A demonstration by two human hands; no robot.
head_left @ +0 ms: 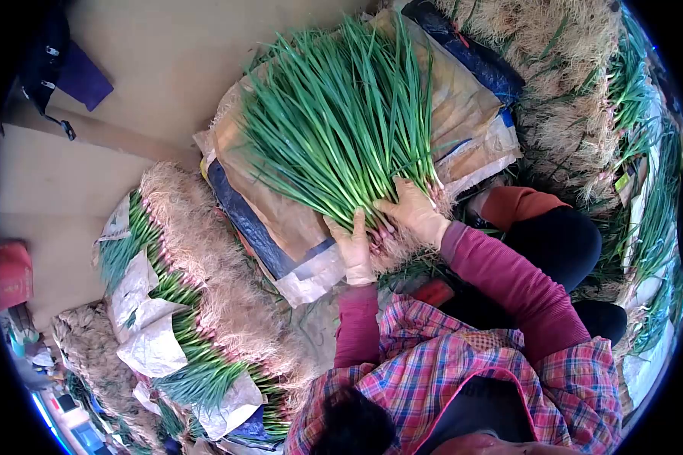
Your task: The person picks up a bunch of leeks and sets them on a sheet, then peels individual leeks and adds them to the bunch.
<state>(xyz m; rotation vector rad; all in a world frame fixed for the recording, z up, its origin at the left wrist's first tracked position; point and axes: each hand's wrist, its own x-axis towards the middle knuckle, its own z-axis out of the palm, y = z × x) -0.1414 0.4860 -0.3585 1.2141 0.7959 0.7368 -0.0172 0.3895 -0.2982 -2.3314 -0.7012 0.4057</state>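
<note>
A broad bundle of spring onions (341, 121) lies fanned out on a brown and blue sheet, its green leaves pointing away from me and its reddish bulbs and pale roots towards me. My left hand (353, 249), in a pale glove, grips the left edge of the bundle near the bulbs, thumb on top. Across the right part of the stems, just above the bulbs, my right hand (416, 212) is closed, also gloved. The fingers under the stems are partly hidden. Beneath the bundle, the sheet (273, 227) spreads over a padded heap.
A long row of spring onions with bushy roots (205, 280) runs along the left, partly wrapped in whitish sheets (150, 345). More rooted onions (561, 98) are piled at the right. A red object (11, 274) and a dark bag (45, 61) are at the far left.
</note>
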